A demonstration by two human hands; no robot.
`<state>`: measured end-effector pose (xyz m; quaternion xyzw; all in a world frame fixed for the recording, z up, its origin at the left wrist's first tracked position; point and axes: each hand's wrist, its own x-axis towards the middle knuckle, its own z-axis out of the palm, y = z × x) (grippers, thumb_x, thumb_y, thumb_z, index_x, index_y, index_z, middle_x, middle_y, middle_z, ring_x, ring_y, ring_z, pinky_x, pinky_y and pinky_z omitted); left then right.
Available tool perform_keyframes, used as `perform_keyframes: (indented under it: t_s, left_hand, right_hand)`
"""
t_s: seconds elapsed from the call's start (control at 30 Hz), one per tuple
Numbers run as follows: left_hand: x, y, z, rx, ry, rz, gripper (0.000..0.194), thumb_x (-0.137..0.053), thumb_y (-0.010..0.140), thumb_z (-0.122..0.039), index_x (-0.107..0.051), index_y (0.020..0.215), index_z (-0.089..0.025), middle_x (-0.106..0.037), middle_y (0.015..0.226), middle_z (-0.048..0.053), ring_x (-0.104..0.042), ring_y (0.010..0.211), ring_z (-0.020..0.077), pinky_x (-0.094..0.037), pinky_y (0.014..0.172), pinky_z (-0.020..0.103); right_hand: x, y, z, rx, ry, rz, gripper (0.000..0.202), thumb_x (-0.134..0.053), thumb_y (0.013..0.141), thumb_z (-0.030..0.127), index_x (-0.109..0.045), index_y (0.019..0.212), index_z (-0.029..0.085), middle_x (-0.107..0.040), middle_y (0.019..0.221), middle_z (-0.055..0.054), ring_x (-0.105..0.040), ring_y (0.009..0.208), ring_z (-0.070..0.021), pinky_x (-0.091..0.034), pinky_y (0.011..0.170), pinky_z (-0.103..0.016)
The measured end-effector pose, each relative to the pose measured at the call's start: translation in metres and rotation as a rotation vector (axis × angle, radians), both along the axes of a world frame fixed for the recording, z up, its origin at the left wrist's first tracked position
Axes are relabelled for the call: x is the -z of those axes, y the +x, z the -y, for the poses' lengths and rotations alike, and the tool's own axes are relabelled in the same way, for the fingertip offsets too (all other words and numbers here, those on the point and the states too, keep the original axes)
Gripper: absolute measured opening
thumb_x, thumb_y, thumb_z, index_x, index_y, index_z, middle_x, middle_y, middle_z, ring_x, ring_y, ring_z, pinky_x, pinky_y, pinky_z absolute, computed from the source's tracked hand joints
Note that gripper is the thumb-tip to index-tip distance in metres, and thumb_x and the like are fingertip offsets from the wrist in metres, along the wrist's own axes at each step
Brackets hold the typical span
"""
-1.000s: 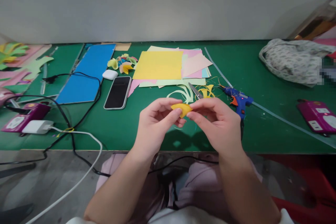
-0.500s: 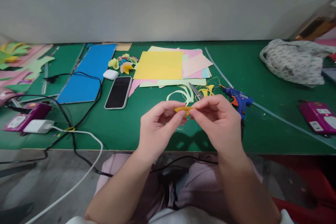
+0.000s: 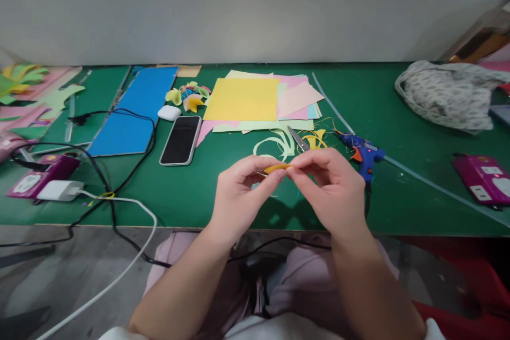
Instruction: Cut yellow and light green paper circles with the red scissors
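Observation:
A small yellow-orange paper piece is pinched between both hands above the green table. My left hand grips its left part with thumb and fingertips. At its right end, the thumb and fingers of my right hand are pressed together, hiding that part of the paper. Just beyond the fingers lie scissors, pale green paper strips and yellow paper scraps. A blue glue gun rests to the right of my right hand.
Coloured paper sheets lie at the back. To the left are a phone, a white earbud case, paper flowers, a blue board and a purple power strip with cables. Another purple strip and a cloth bundle lie right.
The paper piece has turned slightly between the fingers and shows a narrower, curved edge. Both hands stay in nearly the same place.

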<state>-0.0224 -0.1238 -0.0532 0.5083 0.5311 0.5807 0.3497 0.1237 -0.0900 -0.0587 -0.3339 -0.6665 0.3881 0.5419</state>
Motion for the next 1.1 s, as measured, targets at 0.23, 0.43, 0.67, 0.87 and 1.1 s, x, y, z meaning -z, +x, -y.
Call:
perform_keyframes:
  t_s: [0.23,0.43,0.67,0.87,1.1]
  left_hand:
    - [0.0004,-0.0014,-0.003,0.013,-0.004,0.113,0.003,-0.076,0.075,-0.021,-0.074,0.073,-0.02,-0.072,0.072,-0.002,-0.062,0.058,0.0075,-0.053,0.057,0.016]
    - [0.003,-0.0005,-0.0026,0.004,-0.016,0.086,0.003,-0.074,0.077,-0.021,-0.073,0.074,-0.021,-0.073,0.074,-0.002,-0.063,0.063,0.0084,-0.054,0.062,0.017]
    - [0.0044,-0.0009,-0.0042,-0.009,-0.013,0.091,0.006,-0.075,0.077,-0.024,-0.072,0.073,-0.02,-0.071,0.072,-0.002,-0.062,0.06,0.008,-0.052,0.059,0.017]
    - [0.0066,-0.0014,-0.0067,-0.001,-0.048,0.061,0.007,-0.074,0.077,-0.024,-0.07,0.074,-0.019,-0.07,0.072,-0.001,-0.062,0.064,0.0092,-0.052,0.061,0.017]
    - [0.0095,0.0007,-0.0085,-0.029,-0.074,0.112,0.01,-0.074,0.077,-0.025,-0.069,0.072,-0.018,-0.066,0.069,-0.002,-0.059,0.062,0.0088,-0.05,0.06,0.018]
  right_hand:
    - [0.0023,-0.0009,-0.0007,-0.02,0.068,-0.016,0.033,-0.065,0.084,0.002,-0.062,0.104,0.029,-0.065,0.095,0.006,-0.067,0.082,-0.0071,-0.058,0.078,-0.019]
    - [0.0029,-0.0017,0.0005,-0.063,0.01,-0.066,0.037,-0.064,0.083,0.001,-0.059,0.107,0.029,-0.061,0.089,0.005,-0.065,0.079,-0.0065,-0.057,0.078,-0.019]
    - [0.0029,0.0003,0.0007,-0.044,-0.099,-0.117,0.04,-0.068,0.083,0.005,-0.057,0.109,0.032,-0.067,0.083,0.007,-0.069,0.077,-0.0081,-0.058,0.071,-0.019]
    - [0.0042,-0.0033,-0.0027,0.011,-0.117,-0.117,0.033,-0.069,0.083,0.008,-0.059,0.104,0.031,-0.067,0.082,0.007,-0.069,0.074,-0.0082,-0.058,0.071,-0.02]
    - [0.007,-0.0069,-0.0052,-0.031,-0.154,-0.12,0.035,-0.068,0.082,0.006,-0.056,0.104,0.03,-0.065,0.077,0.008,-0.067,0.07,-0.0084,-0.057,0.069,-0.021]
